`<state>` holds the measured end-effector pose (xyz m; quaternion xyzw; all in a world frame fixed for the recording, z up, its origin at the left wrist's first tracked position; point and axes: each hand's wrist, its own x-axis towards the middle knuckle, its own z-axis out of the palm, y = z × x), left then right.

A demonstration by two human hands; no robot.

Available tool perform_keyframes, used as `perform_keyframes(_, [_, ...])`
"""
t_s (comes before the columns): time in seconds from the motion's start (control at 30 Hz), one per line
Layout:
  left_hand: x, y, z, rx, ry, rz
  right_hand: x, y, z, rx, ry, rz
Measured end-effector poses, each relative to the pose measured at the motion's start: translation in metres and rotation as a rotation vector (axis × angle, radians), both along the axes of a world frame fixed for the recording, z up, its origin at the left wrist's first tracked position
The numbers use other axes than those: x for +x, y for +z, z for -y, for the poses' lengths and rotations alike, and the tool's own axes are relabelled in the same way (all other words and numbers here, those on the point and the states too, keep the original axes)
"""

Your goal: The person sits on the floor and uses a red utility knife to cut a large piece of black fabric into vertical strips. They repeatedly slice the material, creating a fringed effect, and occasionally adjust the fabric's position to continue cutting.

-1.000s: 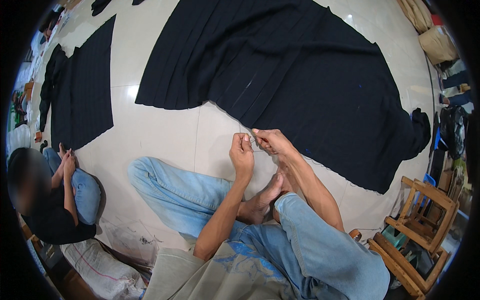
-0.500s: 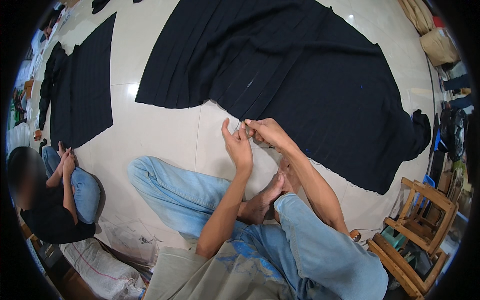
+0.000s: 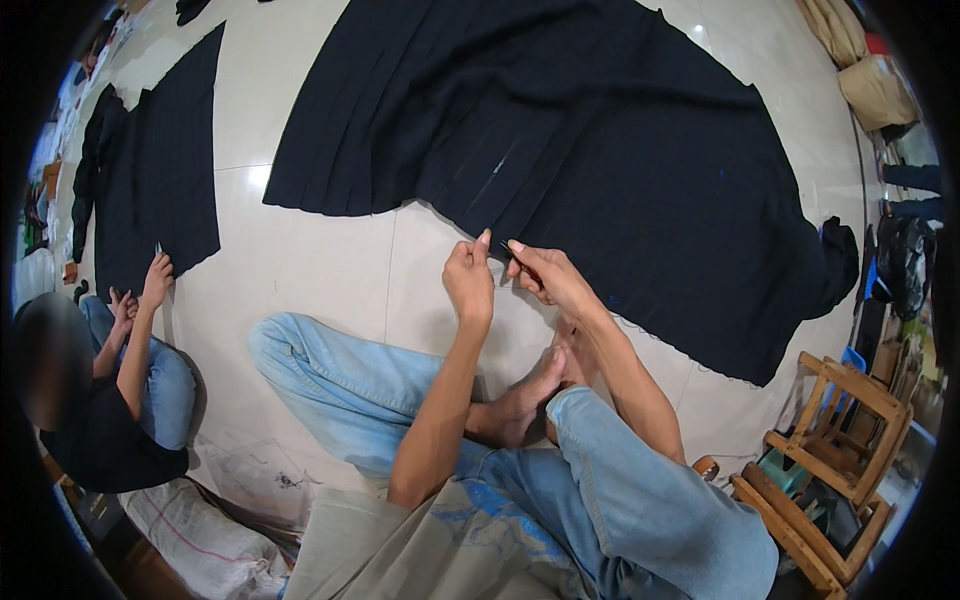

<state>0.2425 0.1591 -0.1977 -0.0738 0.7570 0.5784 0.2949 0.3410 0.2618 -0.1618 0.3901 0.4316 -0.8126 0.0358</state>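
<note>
A large black cloth (image 3: 620,190) with pleat-like lines lies spread in front of me, its near edge reaching my fingers. At that edge my left hand (image 3: 469,278) is closed, thumb and index finger pinched together; whatever they hold is too small to make out. Just to its right, my right hand (image 3: 552,278) grips a small pointed tool (image 3: 508,247), dark at the tip and mostly hidden by the fingers. The hands are close but apart. A pale slit-like mark (image 3: 498,168) shows on the cloth beyond them.
To the left a seated co-worker (image 3: 115,400) holds a small pointed tool over another black cloth (image 3: 160,170). Wooden frames (image 3: 850,430) stand at the right, near a black plastic bag (image 3: 908,270). A white woven sack (image 3: 205,540) lies at lower left, on pale floor tiles (image 3: 330,265).
My hands have drawn slightly apart, and the tool's tip now shows in my right hand. My left fingers have curled in. The co-worker's hand has risen over the other cloth.
</note>
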Motion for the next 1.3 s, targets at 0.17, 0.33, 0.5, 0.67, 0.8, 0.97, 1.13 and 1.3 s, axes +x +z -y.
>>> perform_keyframes(0.17, [0.008,0.001,0.008,0.244,0.108,0.037,-0.015,-0.02,0.002,0.048,0.067,0.014])
perform_keyframes(0.33, [0.01,-0.005,0.01,0.309,0.159,0.072,-0.032,-0.036,0.007,0.128,0.129,0.051])
perform_keyframes(0.5, [0.013,-0.005,0.012,0.345,0.165,0.073,-0.042,-0.045,0.008,0.171,0.157,0.077])
perform_keyframes(0.67, [0.014,-0.005,0.012,0.358,0.161,0.064,-0.046,-0.05,0.01,0.192,0.169,0.091])
perform_keyframes(0.8, [0.015,-0.009,0.014,0.354,0.161,0.045,-0.046,-0.053,0.012,0.188,0.171,0.097])
perform_keyframes(0.97, [0.018,-0.015,0.013,0.362,0.167,0.02,-0.044,-0.05,0.011,0.202,0.146,0.092])
perform_keyframes(1.13, [0.017,-0.015,0.018,0.25,0.116,0.055,-0.018,-0.027,0.007,0.163,0.031,0.055])
perform_keyframes(1.3, [0.016,0.011,0.011,-0.197,-0.297,-0.211,0.04,0.001,-0.002,0.141,-0.078,0.07])
